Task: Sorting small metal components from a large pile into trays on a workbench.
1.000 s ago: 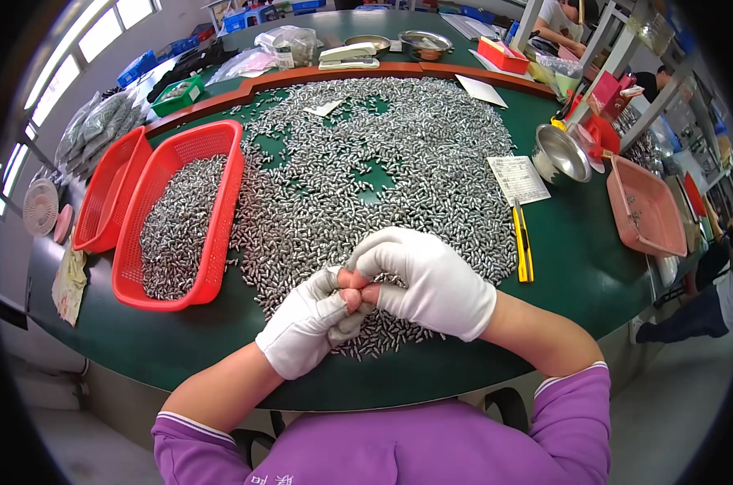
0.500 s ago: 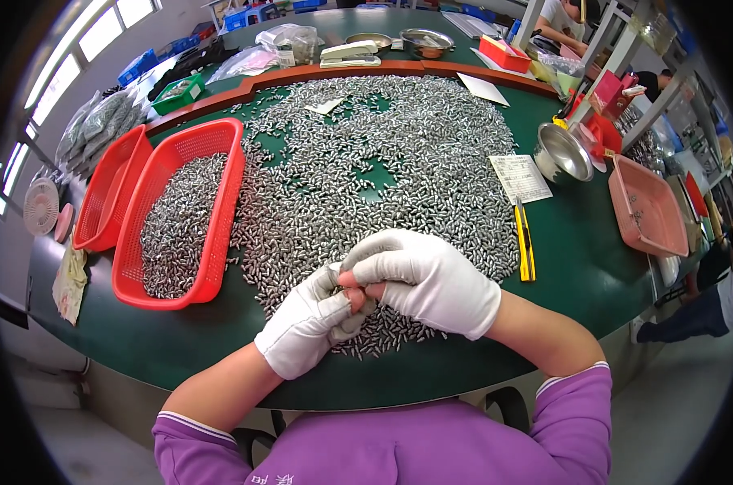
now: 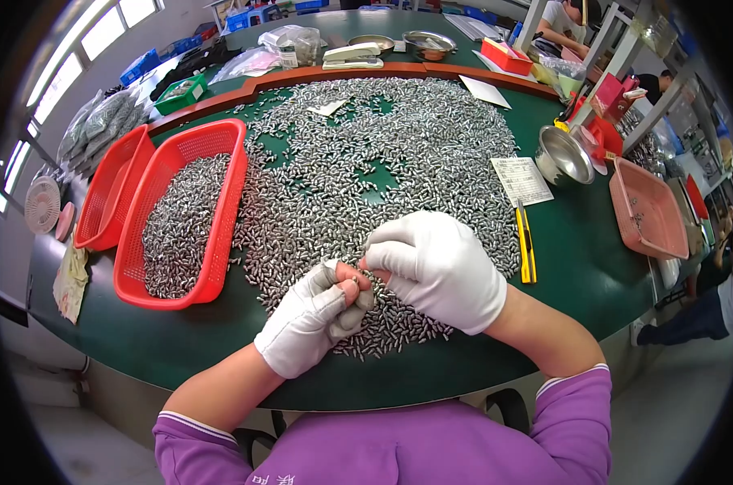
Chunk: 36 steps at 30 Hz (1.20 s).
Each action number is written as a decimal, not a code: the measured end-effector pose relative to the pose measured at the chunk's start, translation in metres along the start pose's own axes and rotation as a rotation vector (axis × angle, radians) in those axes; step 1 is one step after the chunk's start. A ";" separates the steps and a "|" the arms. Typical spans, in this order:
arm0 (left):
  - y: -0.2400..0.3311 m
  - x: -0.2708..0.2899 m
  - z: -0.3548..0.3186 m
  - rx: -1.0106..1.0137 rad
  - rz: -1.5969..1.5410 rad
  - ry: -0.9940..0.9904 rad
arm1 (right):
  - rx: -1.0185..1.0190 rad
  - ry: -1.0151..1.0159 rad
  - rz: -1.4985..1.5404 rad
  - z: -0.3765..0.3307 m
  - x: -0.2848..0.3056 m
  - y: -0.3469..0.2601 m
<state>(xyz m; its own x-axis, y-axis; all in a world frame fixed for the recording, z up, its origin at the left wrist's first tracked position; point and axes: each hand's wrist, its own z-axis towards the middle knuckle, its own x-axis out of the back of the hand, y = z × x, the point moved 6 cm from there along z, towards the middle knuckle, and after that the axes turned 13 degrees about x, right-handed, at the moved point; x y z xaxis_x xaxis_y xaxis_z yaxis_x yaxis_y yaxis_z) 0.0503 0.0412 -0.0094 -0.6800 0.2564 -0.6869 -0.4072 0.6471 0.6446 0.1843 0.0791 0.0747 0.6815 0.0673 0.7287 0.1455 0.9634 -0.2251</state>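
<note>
Both my hands wear white gloves with bare fingertips and meet over the near part of a wide spread of small, silvery, bullet-shaped metal parts (image 3: pixel 431 174). My left hand (image 3: pixel 311 319) is closed in a pinch, and the tip of one small metal part (image 3: pixel 355 280) shows between thumb and forefinger. Just beside those fingertips, my right hand (image 3: pixel 439 271) has its fingers pressed together, pointing left. Whatever they may hold is hidden. On the left stands a red perforated basket (image 3: pixel 235 194) with a heap of the same metal parts inside.
A second red basket (image 3: pixel 99 218) leans at the far left. To the right lie a yellow cutter knife (image 3: pixel 527 250) and a printed paper slip (image 3: pixel 521 179); beyond are a steel bowl (image 3: pixel 567 155) and a pink tub (image 3: pixel 653 230). A wooden rail (image 3: pixel 302 75) borders the far side.
My right hand has shifted slightly up and right, and its fingertips have parted a little from the left hand's. The small part in the left pinch now shows.
</note>
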 end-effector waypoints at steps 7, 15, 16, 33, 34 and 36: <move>0.001 -0.002 -0.001 -0.021 0.014 0.059 | -0.345 -0.253 -0.409 -0.032 -0.005 0.043; 0.001 -0.001 0.000 -0.022 0.003 0.040 | -0.425 -0.411 -0.404 -0.039 -0.018 0.057; 0.001 -0.001 0.000 -0.021 0.004 0.039 | -0.416 -0.405 -0.428 -0.038 -0.018 0.056; -0.008 0.001 0.003 0.083 -0.003 -0.035 | -0.113 0.069 0.409 -0.010 -0.017 0.006; -0.007 0.003 0.002 0.069 0.003 -0.008 | -0.117 0.075 0.362 -0.009 -0.013 0.006; -0.005 0.002 0.001 0.067 0.000 0.001 | -0.170 0.043 0.193 -0.008 -0.006 0.011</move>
<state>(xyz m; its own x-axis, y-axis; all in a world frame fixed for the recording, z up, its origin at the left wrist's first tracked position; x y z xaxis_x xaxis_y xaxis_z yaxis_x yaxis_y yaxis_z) 0.0519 0.0394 -0.0144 -0.6803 0.2559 -0.6869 -0.3656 0.6937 0.6206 0.1874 0.0874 0.0626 0.7379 0.2308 0.6342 0.1260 0.8761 -0.4654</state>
